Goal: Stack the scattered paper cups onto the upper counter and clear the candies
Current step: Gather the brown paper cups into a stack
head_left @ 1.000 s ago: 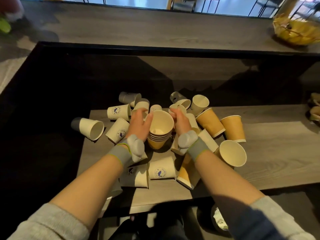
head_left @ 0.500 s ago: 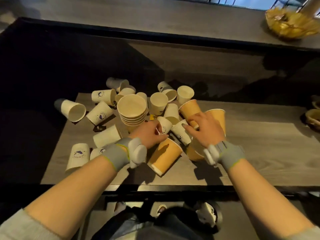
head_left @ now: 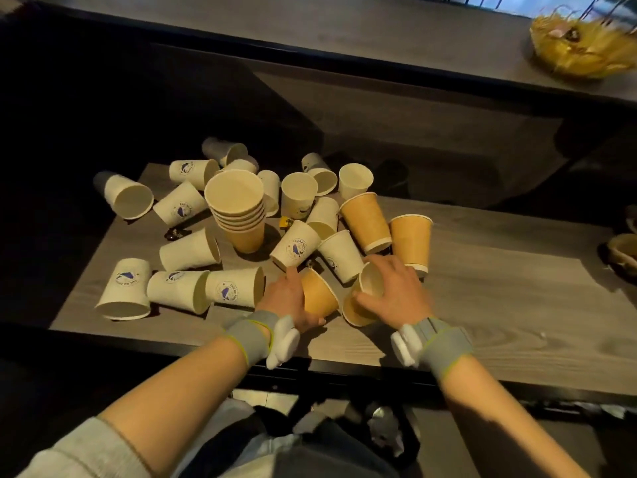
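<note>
Many paper cups lie scattered on the low wooden table (head_left: 499, 305). A stack of orange cups (head_left: 239, 215) stands upright in the middle. My left hand (head_left: 293, 301) grips an orange cup (head_left: 319, 296) lying on its side near the front edge. My right hand (head_left: 396, 291) closes over a second orange cup (head_left: 362, 298) beside it, with the cup's mouth facing up and left. White logo cups (head_left: 234, 288) lie to the left. Small candies (head_left: 285, 222) show between the cups. The upper counter (head_left: 310, 29) runs across the back.
Two more orange cups (head_left: 410, 239) stand upside down right of the pile. A yellow basket (head_left: 582, 50) sits on the upper counter at far right. A brown object (head_left: 624, 251) lies at the table's right edge. A bin (head_left: 386, 432) is below the table.
Both hands have moved from the middle of the pile toward the front edge. Each hand has closed on an orange cup. The orange stack stands free.
</note>
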### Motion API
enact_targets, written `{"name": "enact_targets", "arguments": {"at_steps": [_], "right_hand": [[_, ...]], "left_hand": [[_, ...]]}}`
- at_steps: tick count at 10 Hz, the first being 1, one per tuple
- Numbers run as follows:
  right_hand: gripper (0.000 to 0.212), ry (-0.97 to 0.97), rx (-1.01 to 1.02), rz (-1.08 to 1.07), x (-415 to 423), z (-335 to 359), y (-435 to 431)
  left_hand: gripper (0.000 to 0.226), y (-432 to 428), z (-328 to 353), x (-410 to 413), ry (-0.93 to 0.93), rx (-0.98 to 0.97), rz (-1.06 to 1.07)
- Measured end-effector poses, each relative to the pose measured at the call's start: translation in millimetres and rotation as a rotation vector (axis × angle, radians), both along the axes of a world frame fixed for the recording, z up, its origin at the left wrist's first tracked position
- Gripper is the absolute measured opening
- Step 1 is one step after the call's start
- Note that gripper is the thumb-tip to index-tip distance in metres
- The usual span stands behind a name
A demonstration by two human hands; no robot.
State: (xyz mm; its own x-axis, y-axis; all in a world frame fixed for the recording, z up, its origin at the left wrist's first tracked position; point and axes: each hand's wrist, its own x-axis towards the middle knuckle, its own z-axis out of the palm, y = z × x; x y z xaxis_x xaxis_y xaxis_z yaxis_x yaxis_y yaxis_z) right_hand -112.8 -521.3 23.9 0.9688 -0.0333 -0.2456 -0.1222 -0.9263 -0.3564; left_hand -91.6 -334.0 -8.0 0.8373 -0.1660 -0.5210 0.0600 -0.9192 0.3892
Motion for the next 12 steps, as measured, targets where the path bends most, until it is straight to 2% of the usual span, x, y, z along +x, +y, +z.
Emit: {"name": "enact_targets", "arguments": {"at_steps": [1,2,3,4,5,6,7,8,9,10,11,12], "right_hand": [[0.061,-0.043,0.323,-0.188,7.0,15.2,-20.2],[0.053,-0.105,0.708,-0.348,16.8,40.1,-34.3],[0.047,-0.148,0.822,-0.334,26.8,69.0,-31.6],[0.046,0.019,0.834,-0.105,35.7,84.8,-0.5],[0.042,0.062,0.797,0.078,48.0,97.5,36.6],[0.044,-0.018,0.957,-0.026,64.8,110.8,51.3],[0.038,-0.082,1.234,-0.285,78.5,123.0,66.8],[0.039,0.039,1.511,-0.366,85.2,127.7,87.9],[0.034,-0.055,1.550,-0.332,91.1,140.3,114.4],[0.033,-0.176,1.516,-0.328,108.1,152.3,138.8],[0.058,-0.165,1.374,-0.248,139.0,139.2,161.5],[0.064,-0.188,1.205,-0.176,150.2,131.2,176.2]], "left_hand": [[0.099,0.7,-5.1,-2.0,0.045,-0.006,-0.023],[0.091,5.3,3.9,0.6,0.024,-0.101,-0.009],[0.088,7.7,29.5,8.2,-0.042,-0.290,0.007],[0.089,1.3,63.9,15.3,-0.149,-0.443,-0.037],[0.091,2.6,89.6,24.2,-0.234,-0.519,-0.061],[0.088,15.9,112.9,34.3,-0.312,-0.574,-0.023],[0.084,30.7,139.0,44.9,-0.444,-0.663,0.057],[0.081,43.7,148.7,52.4,-0.516,-0.758,0.108],[0.080,58.6,154.6,56.6,-0.523,-0.829,0.094],[0.067,68.0,164.9,67.0,-0.448,-0.985,0.235],[0.078,81.1,169.9,81.4,-0.354,-1.053,0.432],[0.055,93.5,158.7,87.7,-0.338,-1.038,0.567]]}}
